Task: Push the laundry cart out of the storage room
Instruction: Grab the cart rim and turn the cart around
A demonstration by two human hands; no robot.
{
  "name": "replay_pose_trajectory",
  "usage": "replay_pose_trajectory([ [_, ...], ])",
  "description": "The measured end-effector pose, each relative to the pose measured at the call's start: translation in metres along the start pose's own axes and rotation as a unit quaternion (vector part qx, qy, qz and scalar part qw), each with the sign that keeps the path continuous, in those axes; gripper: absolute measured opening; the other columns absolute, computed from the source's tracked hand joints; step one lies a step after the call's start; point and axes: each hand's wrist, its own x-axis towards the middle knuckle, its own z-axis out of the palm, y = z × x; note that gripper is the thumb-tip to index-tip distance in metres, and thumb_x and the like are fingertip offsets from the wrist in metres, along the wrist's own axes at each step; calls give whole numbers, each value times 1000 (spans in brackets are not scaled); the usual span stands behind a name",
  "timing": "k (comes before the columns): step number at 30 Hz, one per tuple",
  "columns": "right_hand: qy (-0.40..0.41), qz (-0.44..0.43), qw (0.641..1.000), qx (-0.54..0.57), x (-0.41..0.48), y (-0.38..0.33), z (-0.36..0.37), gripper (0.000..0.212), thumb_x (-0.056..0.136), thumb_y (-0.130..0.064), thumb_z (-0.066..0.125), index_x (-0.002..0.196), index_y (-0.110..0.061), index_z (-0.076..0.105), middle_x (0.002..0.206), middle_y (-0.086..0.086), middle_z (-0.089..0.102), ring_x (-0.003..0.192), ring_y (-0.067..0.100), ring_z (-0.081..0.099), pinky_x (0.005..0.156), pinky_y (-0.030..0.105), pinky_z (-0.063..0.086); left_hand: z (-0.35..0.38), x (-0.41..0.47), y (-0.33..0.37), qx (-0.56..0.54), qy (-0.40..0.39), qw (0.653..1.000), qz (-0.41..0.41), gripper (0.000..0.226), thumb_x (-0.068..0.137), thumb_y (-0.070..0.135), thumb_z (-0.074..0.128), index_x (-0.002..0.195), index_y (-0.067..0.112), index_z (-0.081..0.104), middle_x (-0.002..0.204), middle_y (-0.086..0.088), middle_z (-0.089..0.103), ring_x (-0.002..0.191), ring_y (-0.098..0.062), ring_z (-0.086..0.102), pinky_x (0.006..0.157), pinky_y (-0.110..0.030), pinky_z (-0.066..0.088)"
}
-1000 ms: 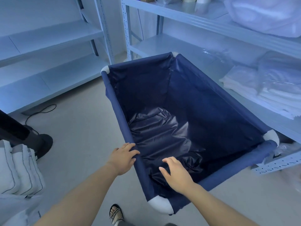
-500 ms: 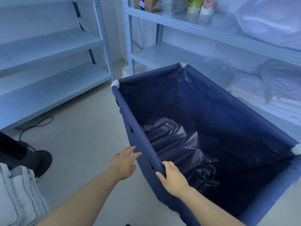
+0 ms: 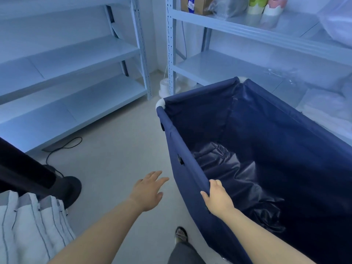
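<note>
Head view: right hand (image 3: 217, 200) grips fabric laundry cart (image 3: 190, 178) rim; left hand (image 3: 147, 191) spread wide

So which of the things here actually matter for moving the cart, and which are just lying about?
Part of the job:
laundry cart
right hand, gripping the cart's rim
left hand, open, off the cart

Just lying about:
shelves
black cable
folded linen
striped cloth

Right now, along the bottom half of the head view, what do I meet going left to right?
Striped folded cloth → black base on the floor → left hand, open over the floor → right hand gripping the near rim → blue laundry cart.
</note>
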Motion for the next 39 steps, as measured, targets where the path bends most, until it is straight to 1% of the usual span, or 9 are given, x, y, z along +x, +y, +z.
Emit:
replay_pose_trajectory([
  [7, 13, -5, 1000, 21, 75, -41, 4, 43, 98, -38, 45, 130, -11, 36, 126, 7, 42, 104, 18, 50, 80, 28, 49, -31, 73, -44, 18, -4, 999, 51, 54, 97, 30, 39, 147, 33, 20, 160, 3, 8, 147, -16, 7, 114, -39, 27],
  [15, 7, -14, 996, 93, 188, -106, -15, 39, 96, -36, 50, 124, -12, 40, 126, 5, 44, 106, 20, 52, 79, 29, 46, -113, 195, -93, 67, -5, 991, 112, 55, 96, 28, 41, 147, 33, 19, 157, 3, 19, 143, -16, 18, 108, -38, 32],
  [20, -11, -22, 994, 102, 253, -142, -35, 49, 97, -38, 48, 137, -14, 34, 139, 4, 40, 120, 20, 48, 93, 32, 46, -141, 240, -126, 82, -4, 989, 124, 55, 96, 26, 41, 147, 32, 21, 156, 2, 21, 143, -17, 19, 108, -38, 32],
  [24, -29, -22, 995, 96, 288, -161, -41, 47, 96, -37, 48, 136, -15, 36, 136, 5, 42, 117, 21, 50, 93, 33, 46, -155, 275, -147, 95, -15, 985, 140, 55, 96, 25, 41, 147, 31, 21, 156, 0, 21, 144, -19, 19, 109, -39, 31],
  [28, -45, -9, 997, 58, 316, -174, -44, 39, 92, -39, 53, 122, -14, 45, 124, 4, 48, 106, 23, 54, 85, 37, 48, -169, 322, -168, 115, -22, 974, 193, 55, 94, 22, 40, 146, 30, 22, 155, 1, 22, 143, -15, 19, 106, -38, 32],
  [31, -53, 20, 997, 59, 335, -182, -44, 40, 87, -43, 57, 113, -14, 49, 116, 3, 48, 99, 22, 53, 82, 38, 47, -179, 363, -184, 158, -33, 952, 258, 55, 94, 22, 40, 146, 28, 23, 154, 0, 24, 142, -15, 18, 104, -38, 34],
  [35, -49, 91, 989, 102, 352, -199, -36, 36, 85, -48, 58, 94, -18, 42, 102, -1, 44, 86, 18, 45, 78, 37, 41, -198, 415, -198, 210, -66, 899, 379, 58, 90, 36, 49, 144, 27, 29, 153, 0, 28, 143, -14, 16, 107, -37, 29],
  [37, -31, 139, 983, 115, 357, -212, -28, 37, 86, -50, 55, 97, -17, 43, 102, -2, 45, 87, 18, 46, 78, 35, 40, -207, 437, -205, 238, -83, 860, 444, 58, 89, 40, 53, 141, 26, 33, 151, 0, 29, 143, -13, 17, 107, -37, 28],
  [39, -3, 183, 979, 95, 359, -223, -21, 44, 88, -52, 51, 112, -16, 47, 111, 1, 51, 98, 22, 52, 80, 35, 39, -214, 457, -210, 249, -98, 826, 496, 53, 89, 38, 53, 138, 27, 37, 151, 1, 28, 143, -12, 15, 108, -35, 24],
])
